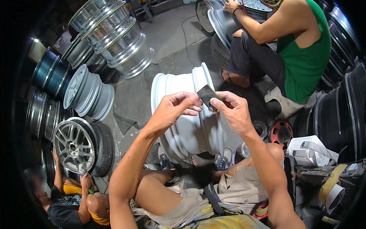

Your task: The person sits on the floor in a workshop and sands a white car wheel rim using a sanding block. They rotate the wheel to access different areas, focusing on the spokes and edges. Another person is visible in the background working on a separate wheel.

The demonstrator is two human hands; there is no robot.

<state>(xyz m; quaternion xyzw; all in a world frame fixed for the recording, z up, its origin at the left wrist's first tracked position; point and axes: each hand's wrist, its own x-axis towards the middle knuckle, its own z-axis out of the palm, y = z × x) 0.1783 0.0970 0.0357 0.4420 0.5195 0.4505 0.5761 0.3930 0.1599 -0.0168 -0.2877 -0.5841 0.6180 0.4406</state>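
A dark grey piece of sandpaper (207, 94), small and folded, is pinched between the thumb and fingers of my right hand (231, 108). Close to its left corner is my left hand (180, 105), its fingers half curled and apart; I cannot tell whether the tips touch the sheet. Both hands are raised over a pale grey-white wheel rim (179, 126), which stands on its edge between my feet, barrel side toward me. The sandpaper and my fingers hide part of the barrel.
Stacked shiny rims (122, 45) rise at the far left, with a white rim (89, 93) nearer. A person in green (305, 53) sits at far right beside rims and a tire. Another person (68, 202) handles a spoked wheel (74, 145) at lower left. A white box-shaped device (307, 152) lies right.
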